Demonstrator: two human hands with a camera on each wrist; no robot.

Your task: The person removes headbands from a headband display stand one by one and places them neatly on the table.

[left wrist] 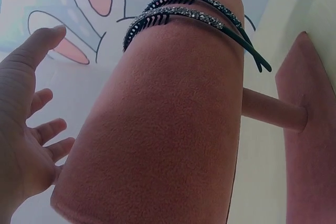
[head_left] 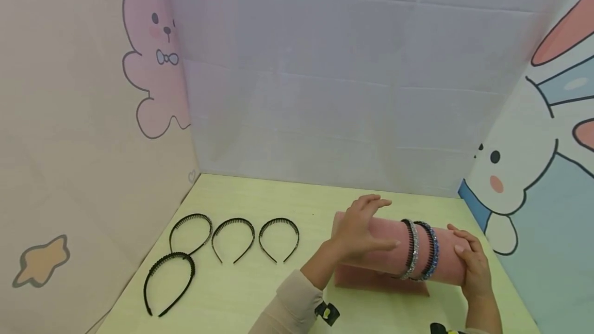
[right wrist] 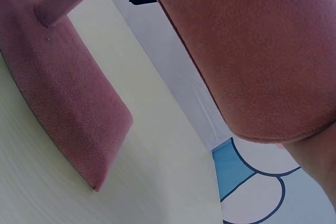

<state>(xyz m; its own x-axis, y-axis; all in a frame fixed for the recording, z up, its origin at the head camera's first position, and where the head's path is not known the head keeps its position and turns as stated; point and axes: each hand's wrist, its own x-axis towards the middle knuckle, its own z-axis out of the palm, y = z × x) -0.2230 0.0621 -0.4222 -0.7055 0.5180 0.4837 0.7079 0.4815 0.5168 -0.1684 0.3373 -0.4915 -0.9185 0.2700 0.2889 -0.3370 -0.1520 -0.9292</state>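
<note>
A pink velvety headband display stand (head_left: 387, 231) has a thick horizontal roll on a post above a flat base (left wrist: 315, 145). Round the roll's right half sit a silver glittery headband (head_left: 414, 249) and, just right of it, a blue glittery headband (head_left: 433, 251). Both show dark comb teeth, and their dark tips stick out below the roll in the left wrist view. My right hand (head_left: 478, 267) grips the roll's right end, thumb in front. At the left end my left hand (head_left: 355, 228) is beside the roll with its fingers spread, holding nothing.
On the pale yellow table (head_left: 260, 293), several black toothed headbands lie to the left, among them a front one (head_left: 192, 272) and one nearest the stand (head_left: 297, 236). A white cloth wall (head_left: 325, 92) rises behind, with cartoon-printed side walls.
</note>
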